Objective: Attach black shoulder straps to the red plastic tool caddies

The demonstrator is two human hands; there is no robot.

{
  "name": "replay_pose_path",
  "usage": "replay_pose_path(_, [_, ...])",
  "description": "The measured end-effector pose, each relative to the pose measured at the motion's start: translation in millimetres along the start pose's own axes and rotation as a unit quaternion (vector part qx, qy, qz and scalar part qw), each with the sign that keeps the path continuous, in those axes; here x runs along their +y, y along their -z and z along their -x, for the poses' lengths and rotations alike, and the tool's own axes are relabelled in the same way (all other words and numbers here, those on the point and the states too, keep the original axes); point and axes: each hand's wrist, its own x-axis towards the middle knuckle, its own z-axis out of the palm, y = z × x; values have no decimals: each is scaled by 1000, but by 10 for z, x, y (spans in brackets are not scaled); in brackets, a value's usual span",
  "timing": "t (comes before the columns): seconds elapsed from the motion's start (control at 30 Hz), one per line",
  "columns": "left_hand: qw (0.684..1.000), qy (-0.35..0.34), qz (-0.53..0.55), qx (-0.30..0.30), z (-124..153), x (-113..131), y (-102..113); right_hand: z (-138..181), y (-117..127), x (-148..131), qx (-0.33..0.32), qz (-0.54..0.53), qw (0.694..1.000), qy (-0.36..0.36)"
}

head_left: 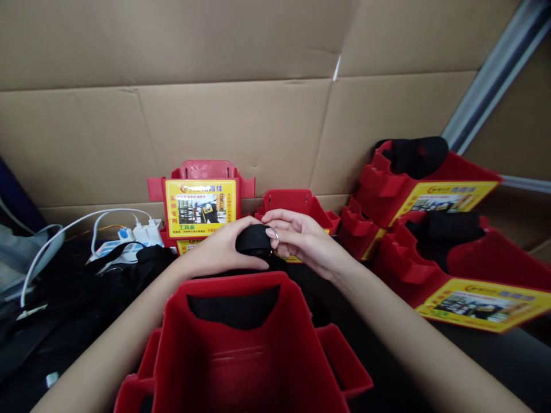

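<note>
Just beyond the back edge of a red plastic tool box (258, 367), my two hands meet at a rolled black strap (253, 240). My left hand (224, 246) wraps round the roll from the left, thumb below and fingers above. From the right, my right hand (301, 241) pinches the roll's end; a ring shows on one finger. Inside the box, a black band (235, 310) lies against the back wall. The box stands with its open top toward me and has small side pockets. What lies under the roll is hidden.
More red tool boxes with yellow labels stand behind (200, 209) and stacked at right (413, 252), some holding black straps. A white power strip (124, 249) with plugs and cables lies at left beside black webbing (64, 321). A cardboard wall (236, 132) closes the back.
</note>
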Motion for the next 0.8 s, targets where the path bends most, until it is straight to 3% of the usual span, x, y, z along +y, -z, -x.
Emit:
replay_pose_path(0.2, [997,-4,60,53,-52,-68,-33,-41,145,-39,-7,11,1000,-17])
replay_pose_path(0.37, [986,16,156,49,-31,-36,-31,-62,239,-71,16,30,999,-6])
replay_pose_path(0.53, [984,28,169,43,-34,-60,-8,-80,300,-102,97,48,994,18])
replay_pose_path(0.67, [988,33,141,52,-47,-99,28,-113,408,-103,183,93,974,95])
replay_pose_path(0.8, [983,42,172,41,-47,-117,59,-128,623,-171,262,66,952,144])
